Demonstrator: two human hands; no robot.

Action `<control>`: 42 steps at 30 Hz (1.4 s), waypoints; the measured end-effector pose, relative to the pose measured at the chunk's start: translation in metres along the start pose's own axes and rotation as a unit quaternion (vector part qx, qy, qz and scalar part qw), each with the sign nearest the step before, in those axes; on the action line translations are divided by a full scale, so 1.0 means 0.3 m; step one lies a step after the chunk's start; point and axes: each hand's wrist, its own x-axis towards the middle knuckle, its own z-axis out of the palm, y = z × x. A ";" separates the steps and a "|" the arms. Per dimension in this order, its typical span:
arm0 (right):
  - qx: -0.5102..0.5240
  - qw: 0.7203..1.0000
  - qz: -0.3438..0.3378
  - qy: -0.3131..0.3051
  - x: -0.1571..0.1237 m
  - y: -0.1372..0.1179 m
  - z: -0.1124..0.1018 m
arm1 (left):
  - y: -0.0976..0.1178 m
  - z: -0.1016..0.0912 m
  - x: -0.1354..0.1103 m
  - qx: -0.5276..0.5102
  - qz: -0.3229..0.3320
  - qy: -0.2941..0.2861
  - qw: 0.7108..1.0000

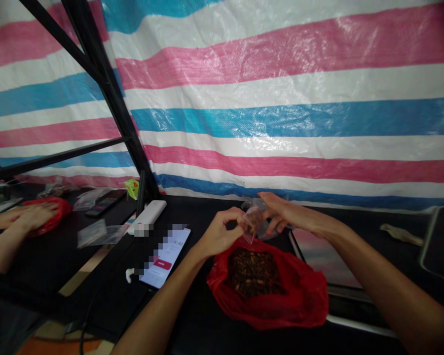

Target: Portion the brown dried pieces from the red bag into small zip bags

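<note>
A small clear plastic bag with some brownish contents is pinched in the thumb and fingers of my left hand. Close by on its right is my right hand, its fingers apart; whether they touch the small bag I cannot tell. Below both hands an open red plastic bag lies on the black table, its rim spread wide. Dark brown, dry seed-like pieces fill its middle. More clear plastic shows behind my fingers, partly hidden.
A lit phone, a white power bank and a white earbud lie left. A silver-edged device sits under my right forearm. Beyond a black frame post, another person's hands rest at a red bag.
</note>
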 end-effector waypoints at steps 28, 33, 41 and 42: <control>-0.283 0.919 -0.274 0.024 -0.156 -0.123 0.048 | 0.027 -0.014 -0.012 -0.162 -0.126 -0.224 0.953; -0.290 0.918 -0.270 0.001 -0.166 -0.134 0.051 | 0.049 -0.036 -0.005 -0.102 -0.128 -0.255 0.953; -0.303 0.906 -0.294 -0.035 -0.192 -0.131 0.016 | 0.036 -0.034 -0.010 -0.096 -0.139 -0.237 0.957; -0.303 0.906 -0.295 -0.033 -0.190 -0.127 0.013 | 0.032 -0.034 -0.011 -0.100 -0.143 -0.231 0.957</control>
